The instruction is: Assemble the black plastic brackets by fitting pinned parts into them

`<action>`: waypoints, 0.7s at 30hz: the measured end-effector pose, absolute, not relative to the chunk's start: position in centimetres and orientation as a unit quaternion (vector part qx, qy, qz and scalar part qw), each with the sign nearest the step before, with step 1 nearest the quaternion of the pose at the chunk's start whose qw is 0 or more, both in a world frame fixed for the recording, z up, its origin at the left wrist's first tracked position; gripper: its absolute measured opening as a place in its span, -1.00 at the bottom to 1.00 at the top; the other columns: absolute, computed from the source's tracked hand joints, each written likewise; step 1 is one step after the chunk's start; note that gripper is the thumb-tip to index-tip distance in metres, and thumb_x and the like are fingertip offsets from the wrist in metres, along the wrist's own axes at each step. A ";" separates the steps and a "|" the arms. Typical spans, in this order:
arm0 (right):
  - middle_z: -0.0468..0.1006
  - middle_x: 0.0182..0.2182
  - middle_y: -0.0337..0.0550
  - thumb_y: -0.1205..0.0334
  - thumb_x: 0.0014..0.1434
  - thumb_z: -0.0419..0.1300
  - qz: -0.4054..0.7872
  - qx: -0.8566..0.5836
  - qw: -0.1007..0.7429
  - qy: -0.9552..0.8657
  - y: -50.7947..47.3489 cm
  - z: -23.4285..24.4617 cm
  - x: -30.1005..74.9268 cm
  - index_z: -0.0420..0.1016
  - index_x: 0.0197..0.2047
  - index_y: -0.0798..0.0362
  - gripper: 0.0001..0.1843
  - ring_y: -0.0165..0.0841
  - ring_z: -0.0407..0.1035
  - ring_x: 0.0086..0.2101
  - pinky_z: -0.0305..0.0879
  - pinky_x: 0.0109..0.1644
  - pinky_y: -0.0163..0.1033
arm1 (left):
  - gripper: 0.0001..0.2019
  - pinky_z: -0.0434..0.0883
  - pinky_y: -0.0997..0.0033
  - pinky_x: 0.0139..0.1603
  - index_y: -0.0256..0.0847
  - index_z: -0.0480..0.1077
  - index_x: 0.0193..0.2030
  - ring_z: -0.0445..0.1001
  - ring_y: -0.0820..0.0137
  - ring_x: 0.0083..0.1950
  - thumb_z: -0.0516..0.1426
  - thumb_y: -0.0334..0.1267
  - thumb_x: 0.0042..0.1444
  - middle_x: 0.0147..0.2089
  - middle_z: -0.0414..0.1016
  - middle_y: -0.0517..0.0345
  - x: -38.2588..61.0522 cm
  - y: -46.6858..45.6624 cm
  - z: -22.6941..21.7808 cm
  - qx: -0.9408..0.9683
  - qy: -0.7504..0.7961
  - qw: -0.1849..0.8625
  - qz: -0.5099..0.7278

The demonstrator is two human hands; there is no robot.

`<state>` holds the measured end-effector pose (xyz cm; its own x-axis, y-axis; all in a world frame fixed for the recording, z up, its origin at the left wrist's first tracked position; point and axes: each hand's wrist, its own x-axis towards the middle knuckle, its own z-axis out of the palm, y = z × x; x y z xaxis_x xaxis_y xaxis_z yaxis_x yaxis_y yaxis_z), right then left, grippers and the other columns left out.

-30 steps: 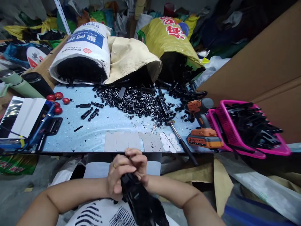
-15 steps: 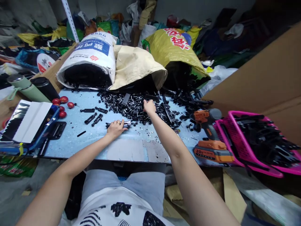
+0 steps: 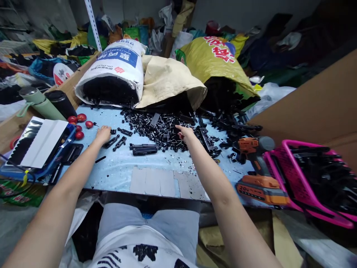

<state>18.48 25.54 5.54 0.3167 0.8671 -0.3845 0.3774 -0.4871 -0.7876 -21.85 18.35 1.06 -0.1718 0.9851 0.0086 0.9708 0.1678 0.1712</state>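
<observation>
Loose heap of screws + small blk parts (image 3: 150, 128) sits mid-worktop (image 3: 117, 173), too many pcs to count. Your R grip (image 3: 185, 133) is at its near R part, index finger stretched out, other fingers curled under; can't tell if it has hold of a screw. Your L grip (image 3: 103, 134) is well apart, down at the L end of a blk link piece (image 3: 113, 131) that shows just past your fingers; they're bent, but can't tell how far closed or if they've got hold of it. 3 more blk links (image 3: 119, 143) lie clear, just R of that hand. Btwn your hands, nearer you: 1 long blk assembly (image 3: 145, 149), lying flat, apart from both.

Farther L: 5 red fruits (image 3: 81, 117), then 2 flasks, 1 green (image 3: 46, 106), 1 blk (image 3: 61, 104).

R side: 1 orange/blk cordless drill (image 3: 251, 147), batt marked "20V", next to pink basket (image 3: 297, 175) full of blk parts.

Behind the heap, 3 open sacks: white sack (image 3: 115, 61) w/ blue panel, Chinese chars + polypropylene wording, partly legible; plain beige sack (image 3: 170, 76); yellow sack (image 3: 216, 61) w/ big red chars.
</observation>
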 end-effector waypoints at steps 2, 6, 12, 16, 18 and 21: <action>0.33 -0.58 -0.30 0.14 0.08 0.28 0.431 -0.733 0.308 -0.427 21.7 5.3 20.1 0.31 -0.13 0.12 -0.65 -0.51 0.24 -0.57 0.21 -0.56 -0.44 | -0.75 0.29 0.09 0.05 -0.51 0.27 -0.02 0.38 0.09 0.06 -0.01 -0.41 0.20 -0.08 0.40 -0.27 -21.6 17.3 1.0 0.632 0.769 0.041 0.087; 0.47 -0.28 -0.11 0.03 -0.02 0.34 0.402 -0.604 0.318 -0.610 11.5 3.2 24.6 0.30 0.07 0.07 -0.38 -0.41 0.36 -0.39 0.34 -0.39 -0.32 | -0.63 0.32 0.18 0.05 -0.33 0.17 0.16 0.38 0.13 0.08 -0.05 -0.27 0.25 0.06 0.34 -0.21 -18.5 13.6 1.5 0.667 0.722 0.025 0.182; 0.45 -0.10 0.04 0.06 0.16 0.16 0.177 -0.481 0.100 -0.853 2.4 0.7 26.3 0.38 0.09 0.00 -0.56 -0.14 0.35 -0.11 0.30 -0.05 -0.01 | -0.62 0.39 0.25 -0.09 -0.26 0.26 0.12 0.48 0.21 -0.12 -0.01 -0.15 0.23 -0.08 0.47 -0.04 -10.3 5.9 2.5 0.689 0.661 0.146 0.258; 0.39 0.03 0.09 -0.02 0.18 0.14 0.130 -0.441 0.113 -0.881 3.5 0.3 22.3 0.29 0.21 0.01 -0.43 -0.06 0.25 0.05 0.10 0.16 0.13 | -0.58 0.40 0.29 -0.09 -0.23 0.36 0.10 0.47 0.31 -0.17 -0.15 -0.10 0.31 -0.11 0.49 -0.01 -5.5 2.6 2.5 0.654 0.631 0.259 0.328; 0.43 -0.05 0.07 0.00 0.24 0.06 0.184 -0.437 0.164 -0.865 4.5 0.2 20.0 0.33 0.17 0.03 -0.50 -0.10 0.29 0.02 0.10 0.17 0.13 | -0.58 0.41 0.33 -0.14 -0.25 0.41 0.06 0.46 0.35 -0.21 -0.12 -0.09 0.30 -0.15 0.48 -0.01 -3.9 1.7 2.2 0.638 0.610 0.296 0.366; 0.44 -0.10 0.01 -0.04 0.28 -0.04 0.382 -0.469 0.281 -0.745 5.1 0.3 17.2 0.23 0.22 0.00 -0.48 -0.24 0.41 -0.18 0.34 -0.05 -0.05 | -0.59 0.41 0.42 -0.31 -0.25 0.38 0.10 0.43 0.43 -0.34 -0.02 -0.06 0.26 -0.20 0.44 0.02 -2.1 0.6 1.5 0.609 0.596 0.328 0.409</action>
<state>17.22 5.10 0.35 -0.4025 0.9135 0.0600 0.4840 0.2680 -0.8330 -2.08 0.58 1.54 -0.0434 0.9933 0.1074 0.4577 -0.0758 0.8858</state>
